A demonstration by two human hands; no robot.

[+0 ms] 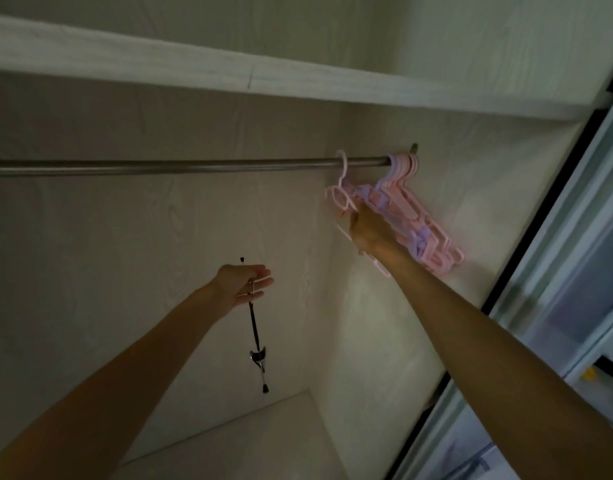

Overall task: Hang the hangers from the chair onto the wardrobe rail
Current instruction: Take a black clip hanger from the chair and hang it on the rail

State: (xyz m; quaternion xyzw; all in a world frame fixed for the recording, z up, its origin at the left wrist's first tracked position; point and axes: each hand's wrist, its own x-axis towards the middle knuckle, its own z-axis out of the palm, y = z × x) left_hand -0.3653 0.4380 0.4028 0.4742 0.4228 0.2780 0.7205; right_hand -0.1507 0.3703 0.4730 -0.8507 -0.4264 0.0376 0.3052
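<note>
At right of the frame, our right hand (365, 230) is gripping pink plastic hangers (346, 202) under the grey metal rail (159, 167); lower left, our left hand (244, 285), fingers loosely curled, is holding a black-and-chrome clip hanger (255, 327).

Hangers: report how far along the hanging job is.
Done: a bunch of pink and lilac hangers already hangs at the right end of the wardrobe rail. In hand: the right hand grips a pink hanger whose hook is over the rail, beside that bunch. Left: the left hand holds a black and metal clip hanger, not yet hung. The chair is out of view.
</note>
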